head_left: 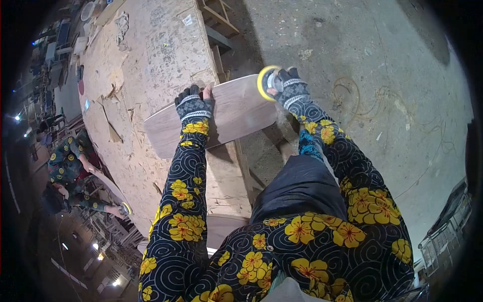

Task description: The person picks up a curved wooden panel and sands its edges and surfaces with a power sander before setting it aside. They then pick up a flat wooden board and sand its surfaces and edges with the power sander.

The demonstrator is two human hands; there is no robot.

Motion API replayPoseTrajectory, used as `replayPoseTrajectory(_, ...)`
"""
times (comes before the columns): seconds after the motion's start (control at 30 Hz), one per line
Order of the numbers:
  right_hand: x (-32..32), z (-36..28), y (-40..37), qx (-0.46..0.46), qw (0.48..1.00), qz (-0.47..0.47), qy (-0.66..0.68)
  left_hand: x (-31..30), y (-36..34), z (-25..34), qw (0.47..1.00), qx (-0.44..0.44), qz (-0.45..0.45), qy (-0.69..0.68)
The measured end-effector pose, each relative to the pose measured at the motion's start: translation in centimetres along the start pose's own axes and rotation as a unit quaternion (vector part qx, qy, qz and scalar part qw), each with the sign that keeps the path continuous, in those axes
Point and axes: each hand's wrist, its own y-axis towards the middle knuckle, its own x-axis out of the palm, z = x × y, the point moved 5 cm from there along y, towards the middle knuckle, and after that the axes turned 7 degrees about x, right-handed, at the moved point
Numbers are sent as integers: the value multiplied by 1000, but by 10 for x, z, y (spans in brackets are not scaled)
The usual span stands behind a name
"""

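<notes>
A long wooden board (236,111) with rounded corners lies across the workbench edge, its right part sticking out over the floor. My left hand (193,103), in a grey and white patterned glove with bare fingertips, holds the board at its far edge, the thumb spread from the fingers. A round sander (269,83) with a yellow pad is gripped in my right hand (292,86), gloved the same way. The sander is tilted, with its pad right at the board's right end.
The worn workbench (146,65) extends left and away, with scraps and a crumpled cloth (122,27) on it. Across it, another person (70,166) holds a board and a yellow-padded tool. Another rounded board (226,229) lies near my body. Concrete floor (402,100) spreads to the right.
</notes>
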Motion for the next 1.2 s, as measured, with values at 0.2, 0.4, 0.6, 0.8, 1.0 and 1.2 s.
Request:
replayPoseTrajectory(0.2,7,25,-20,-5,1000,-7,14,-4,0,3,1000,7,22,-7)
replayPoseTrajectory(0.4,18,15,-38,-40,998,-39,4,-1,-1,1,1000,8,18,-6)
replayPoseTrajectory(0.6,19,12,-58,-37,999,-8,37,-3,1,1,1000,0,2,-5)
replayPoseTrajectory(0.8,25,4,-79,-45,996,16,74,1,0,-1,1000,0,-8,-4)
replayPoseTrajectory(1.0,35,-5,-81,-31,998,-43,23,-3,1,2,1000,-8,-10,-12)
replayPoseTrajectory(1.2,45,-23,-67,-5,996,-91,10,-2,2,0,1000,-9,-17,-16)
